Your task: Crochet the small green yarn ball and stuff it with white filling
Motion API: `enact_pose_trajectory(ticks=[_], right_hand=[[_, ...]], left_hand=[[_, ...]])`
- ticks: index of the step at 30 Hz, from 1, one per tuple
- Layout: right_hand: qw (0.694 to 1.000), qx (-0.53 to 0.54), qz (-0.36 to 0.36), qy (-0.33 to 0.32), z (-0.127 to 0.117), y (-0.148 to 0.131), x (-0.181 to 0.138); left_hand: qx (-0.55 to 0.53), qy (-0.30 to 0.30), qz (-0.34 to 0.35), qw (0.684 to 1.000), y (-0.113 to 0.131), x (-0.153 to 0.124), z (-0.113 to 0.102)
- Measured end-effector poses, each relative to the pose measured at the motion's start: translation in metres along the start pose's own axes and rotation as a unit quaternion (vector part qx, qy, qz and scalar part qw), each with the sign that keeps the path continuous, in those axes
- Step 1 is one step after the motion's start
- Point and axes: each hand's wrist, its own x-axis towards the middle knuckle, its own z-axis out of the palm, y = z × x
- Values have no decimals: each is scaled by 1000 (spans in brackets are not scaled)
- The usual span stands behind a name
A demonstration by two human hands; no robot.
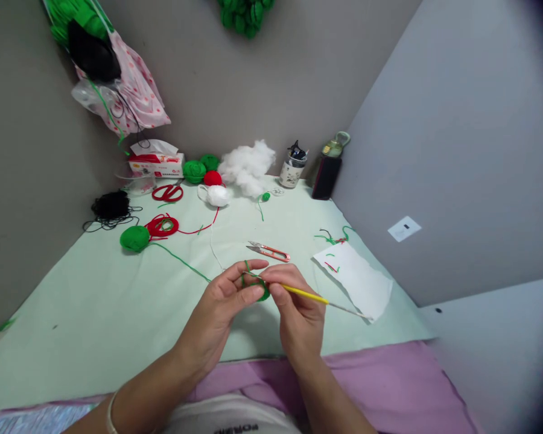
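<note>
Between the fingertips of my left hand (224, 301) is a small green crochet piece (264, 293), partly covered by the fingers. Green yarn (181, 260) loops over the raised left index finger and runs back to a green yarn ball (134, 239) on the left. My right hand (301, 313) is closed in a pencil-like grip around a crochet hook (304, 293) with a yellow handle. The hook's metal tip meets the green piece and yarn; its other end points right. Just beyond the hands lie orange-handled thread snips (271, 251).
White stuffing (248, 167), a white yarn ball (218, 196), red-handled scissors (168, 193) and a tissue box (157, 164) line the back. Black yarn (111, 206) sits at the left. A white paper (357, 280) with yarn scraps lies right, below a dark phone (327, 178). Walls enclose the table.
</note>
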Motion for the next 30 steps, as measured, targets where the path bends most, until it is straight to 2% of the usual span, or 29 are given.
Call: enact_pose_trajectory(ticks=[4,7,10,13,15,17,19,21,25,28,30], right_hand=[[997,-61,-35,25,1,-2,-4],[995,-87,-54,13,-1,-4,-6],[992,-85,-90,-33,-4,-5,-6],[986,-97,-127,-37,-4,-5,-6],[981,-123,-146,-24,-4,-5,-7],[978,-144,-147,-23,-4,-6,-9],[981,-138,-129,-31,-5,-7,-9],[990,-102,-96,-31,-6,-7,-9],[1000,28,-9,0,-8,-2,-4],[990,120,68,17,-9,1,0],[983,152,96,21,-9,0,2]], left_hand=[[48,25,45,998,-2,-1,-1],[101,44,88,990,1,-2,-2],[35,20,33,999,4,-1,-2],[-31,-18,-33,999,4,0,-1],[-25,-20,-24,999,3,-1,-1],[17,-1,26,1000,1,-2,-2],[73,17,72,995,-1,-3,-3],[110,19,86,990,-1,-4,-5],[97,2,55,994,3,-4,-6],[77,-2,43,996,6,-6,-6],[82,-2,42,996,7,-7,-6]])
